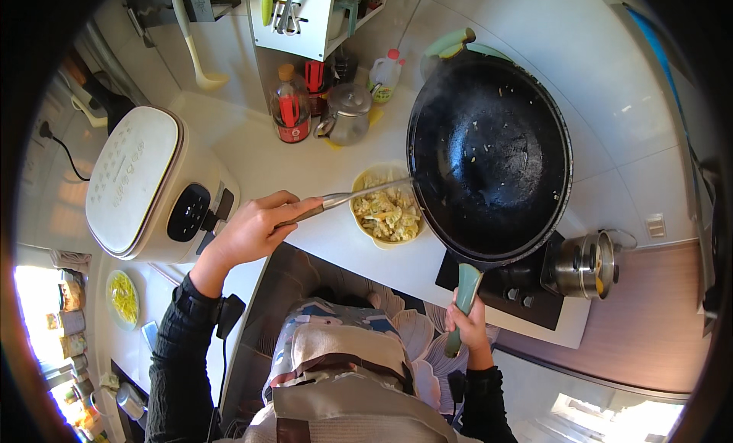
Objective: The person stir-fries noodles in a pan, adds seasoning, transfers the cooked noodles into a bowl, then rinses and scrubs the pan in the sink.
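Observation:
My left hand (256,228) is closed round the metal handle of a spatula (336,201). The spatula's shaft crosses above a pale yellow bowl (379,243) and ends at the wok's left rim; its blade is hard to make out. Cooked cauliflower pieces (389,218) fill the bowl. My right hand (469,322) grips the green handle of a large black wok (496,161). Tilted toward the bowl, the wok shows its dark, shiny inside with a few small food scraps. Its left rim overlaps the bowl's right edge in view.
A white rice cooker (137,183) stands at left. Behind the bowl are a metal teapot (347,111), a red-labelled bottle (291,111) and a white jug (385,77). At right, a steel pot (584,266) sits beside the black cooktop (534,309). A plate of yellow-green shreds (124,299) lies far left.

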A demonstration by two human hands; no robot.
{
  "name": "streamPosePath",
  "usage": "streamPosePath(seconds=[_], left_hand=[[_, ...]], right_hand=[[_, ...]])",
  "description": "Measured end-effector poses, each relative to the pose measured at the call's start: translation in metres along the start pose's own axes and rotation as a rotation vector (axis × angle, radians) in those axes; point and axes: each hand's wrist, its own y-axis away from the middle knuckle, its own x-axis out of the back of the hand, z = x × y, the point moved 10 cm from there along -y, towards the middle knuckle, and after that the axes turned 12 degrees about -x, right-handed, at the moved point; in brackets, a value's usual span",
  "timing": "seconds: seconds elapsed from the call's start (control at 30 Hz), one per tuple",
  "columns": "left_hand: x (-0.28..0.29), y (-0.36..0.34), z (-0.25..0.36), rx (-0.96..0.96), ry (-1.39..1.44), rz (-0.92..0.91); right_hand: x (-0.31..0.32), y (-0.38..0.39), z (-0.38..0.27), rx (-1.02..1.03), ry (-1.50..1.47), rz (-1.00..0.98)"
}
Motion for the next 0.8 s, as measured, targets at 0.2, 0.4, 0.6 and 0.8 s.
streamPosePath(seconds=[0.2,0.4,0.6,0.8], left_hand=[[-0.03,-0.026,-0.007,0.014,0.385,0.375],[-0.065,-0.007,-0.022,0.152,0.34,0.168],[-0.033,0.018,0.019,0.057,-0.079,0.092],[-0.017,-0.021,0.021,-0.022,-0.089,0.287]], right_hand=[[-0.011,0.001,0.003,-0.006,-0.018,-0.029],[-0.016,0.002,0.002,0.003,-0.016,-0.016],[-0.003,-0.003,0.004,0.047,0.091,0.073],[-0.001,-0.007,0.011,0.08,0.16,0.095]])
